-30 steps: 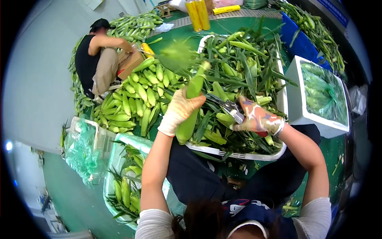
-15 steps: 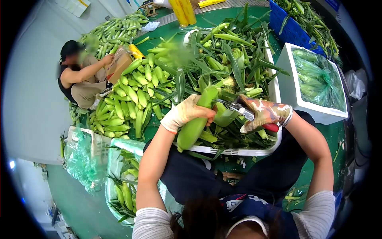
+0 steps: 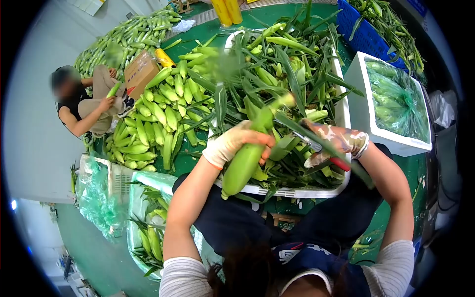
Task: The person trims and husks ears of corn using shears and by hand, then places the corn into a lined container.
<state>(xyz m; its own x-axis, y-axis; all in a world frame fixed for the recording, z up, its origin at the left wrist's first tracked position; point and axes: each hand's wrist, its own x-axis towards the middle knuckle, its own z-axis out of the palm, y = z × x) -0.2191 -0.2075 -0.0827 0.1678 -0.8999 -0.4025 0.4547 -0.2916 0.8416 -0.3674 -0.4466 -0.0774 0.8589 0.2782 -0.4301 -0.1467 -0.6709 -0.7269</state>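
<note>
My left hand [image 3: 228, 144], in a pale glove with orange fingertips, wraps round a green ear of corn [image 3: 240, 173] in its husk. The ear tilts, its thick end low and its stalk end up and to the right. In a camouflage-patterned glove, my right hand [image 3: 341, 140] grips pruning shears with a red handle [image 3: 340, 164]. Their blades are partly hidden by leaves near the ear's stalk end. A long, blurred leaf [image 3: 360, 171] crosses in front of the right hand. Both hands are over a white basket [image 3: 345, 111] heaped with husk leaves and stalks.
Unbagged ears [image 3: 148, 133] are piled to the left. Beyond them a person [image 3: 74, 111] sits holding an ear beside a cardboard box [image 3: 141, 73]. At right stand a white foam box [image 3: 403, 141] of bagged corn and a blue crate [image 3: 349, 29]. A lined crate [image 3: 136, 242] is lower left.
The left hand has shifted slightly along the ear, and a loose leaf now hangs across the right hand. The other person has leaned back and now holds an ear.
</note>
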